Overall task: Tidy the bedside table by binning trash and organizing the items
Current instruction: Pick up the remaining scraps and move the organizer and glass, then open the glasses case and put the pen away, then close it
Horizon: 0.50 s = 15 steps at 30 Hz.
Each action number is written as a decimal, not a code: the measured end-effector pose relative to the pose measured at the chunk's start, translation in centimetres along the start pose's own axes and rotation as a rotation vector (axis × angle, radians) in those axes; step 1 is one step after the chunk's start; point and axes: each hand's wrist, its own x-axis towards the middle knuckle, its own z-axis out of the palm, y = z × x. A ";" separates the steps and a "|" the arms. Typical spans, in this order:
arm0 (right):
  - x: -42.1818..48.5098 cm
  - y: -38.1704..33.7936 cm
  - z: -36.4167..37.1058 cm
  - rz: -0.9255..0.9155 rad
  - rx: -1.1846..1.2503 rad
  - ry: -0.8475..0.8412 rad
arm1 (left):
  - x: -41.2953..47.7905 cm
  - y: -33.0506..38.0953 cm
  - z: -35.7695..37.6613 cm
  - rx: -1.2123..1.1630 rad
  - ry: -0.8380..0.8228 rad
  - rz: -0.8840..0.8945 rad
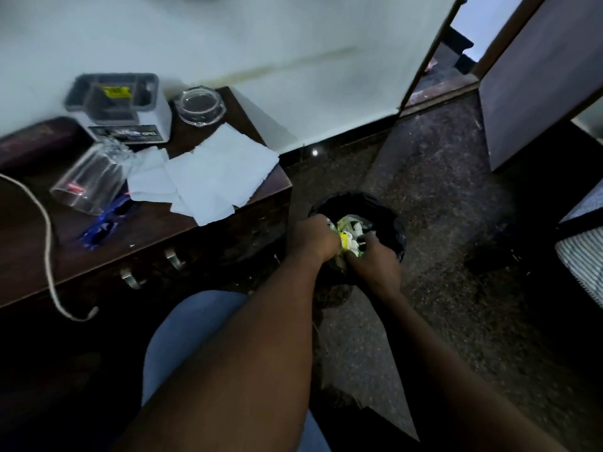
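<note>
My left hand (pixel 313 238) and right hand (pixel 375 257) both curl around a crumpled wad of white, yellow and green wrappers (pixel 350 234), down inside the round black-lined bin (pixel 396 223) on the floor beside the dark wooden table (pixel 146 236). I judge the wad light, soft and springy, best squeezed around its bulk, not by loose corners.

Looks like a hotel bedroom: dark wooden bench (pixel 156 233) with drawers (pixel 153 265) by a plain wall (pixel 261 37), glass ashtray (pixel 199 106), sachet holder (pixel 114 99), tipped tumbler (pixel 91 177), striped mattress edge (pixel 584 259), lined bin (pixel 390 208) on stone floor (pixel 440 197).
</note>
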 end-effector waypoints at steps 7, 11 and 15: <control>-2.8 -7.2 -4.3 -0.273 0.023 0.068 | -4.6 0.0 -4.1 -0.057 0.185 0.188; -4.9 -9.4 -6.6 -0.312 0.011 0.114 | -7.6 -0.3 -6.7 -0.030 0.298 0.288; -7.3 -12.1 -8.3 -0.390 0.036 0.146 | -11.1 -1.0 -9.9 -0.007 0.391 0.338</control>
